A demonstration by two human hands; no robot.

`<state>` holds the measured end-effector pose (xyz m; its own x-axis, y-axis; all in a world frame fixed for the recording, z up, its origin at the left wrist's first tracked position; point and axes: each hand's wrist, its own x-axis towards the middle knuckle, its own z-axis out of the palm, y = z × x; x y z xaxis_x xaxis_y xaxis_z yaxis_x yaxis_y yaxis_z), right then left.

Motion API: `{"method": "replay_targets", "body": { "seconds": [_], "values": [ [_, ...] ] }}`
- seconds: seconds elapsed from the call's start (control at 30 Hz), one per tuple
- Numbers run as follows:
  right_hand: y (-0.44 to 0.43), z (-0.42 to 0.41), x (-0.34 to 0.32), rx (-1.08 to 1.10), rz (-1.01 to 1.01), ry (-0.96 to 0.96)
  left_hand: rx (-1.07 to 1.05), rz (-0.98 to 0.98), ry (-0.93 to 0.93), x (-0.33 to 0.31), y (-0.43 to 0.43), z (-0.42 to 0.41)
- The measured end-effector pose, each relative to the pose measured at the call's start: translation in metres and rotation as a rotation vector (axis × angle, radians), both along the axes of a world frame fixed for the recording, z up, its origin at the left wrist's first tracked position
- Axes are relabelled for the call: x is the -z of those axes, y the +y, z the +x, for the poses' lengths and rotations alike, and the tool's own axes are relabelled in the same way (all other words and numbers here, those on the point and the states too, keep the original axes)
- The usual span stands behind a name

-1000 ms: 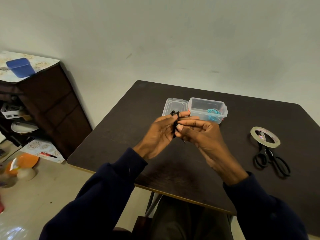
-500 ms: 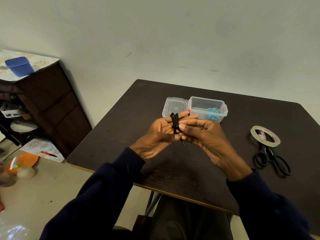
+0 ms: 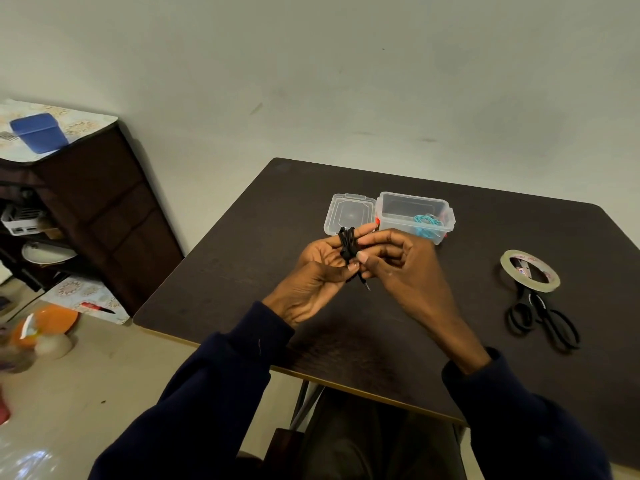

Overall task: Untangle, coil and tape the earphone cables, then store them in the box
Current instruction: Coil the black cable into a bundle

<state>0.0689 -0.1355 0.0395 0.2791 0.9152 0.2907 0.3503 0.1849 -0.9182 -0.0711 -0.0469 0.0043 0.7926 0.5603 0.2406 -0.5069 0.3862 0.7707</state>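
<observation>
light: dim, even | glare: floor (image 3: pixel 24 459), lower left | edges: wide-angle bend | focus: slightly soft

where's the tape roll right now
In the head view, the tape roll lies on the table's right side, on top of the black scissors' blades, right of the clear box.

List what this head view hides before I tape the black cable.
1. Head view, black cable: fingers of the left hand and right hand cover most of the coil, so taped or not cannot be told.
2. Head view, clear box: its cloudy wall blurs the teal cable inside.
3. Head view, scissors: the tape roll lies over the blades.
</observation>
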Motion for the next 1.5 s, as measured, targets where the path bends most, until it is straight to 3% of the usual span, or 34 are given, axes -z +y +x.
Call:
{"method": "replay_targets", "body": {
  "seconds": [0.23,0.47,0.8,1.0,1.27,1.43,1.5],
  "values": [
    [-0.003,-0.004,0.012,0.134,0.219,0.027,0.016,-0.040,-0.067,-0.008,-0.004,0.003],
    [-0.007,-0.004,0.024,0.137,0.234,-0.030,0.019,-0.025,-0.056,-0.004,-0.001,0.003],
    [-0.004,-0.011,0.010,0.168,0.213,-0.447,-0.243,0.156,0.249,-0.003,-0.012,0.010],
    [-0.004,-0.011,0.016,0.190,0.241,-0.517,-0.253,0.144,0.233,-0.005,-0.015,0.011],
    [-0.007,-0.009,0.014,0.148,0.308,-0.415,-0.161,0.036,0.183,-0.010,-0.008,0.009],
    [-0.008,-0.006,0.017,0.073,0.332,-0.287,-0.131,-0.229,0.112,-0.013,-0.007,0.008],
    [-0.008,-0.004,0.019,0.058,0.323,-0.261,-0.195,-0.232,0.144,-0.013,-0.009,0.010]
  ]
}}
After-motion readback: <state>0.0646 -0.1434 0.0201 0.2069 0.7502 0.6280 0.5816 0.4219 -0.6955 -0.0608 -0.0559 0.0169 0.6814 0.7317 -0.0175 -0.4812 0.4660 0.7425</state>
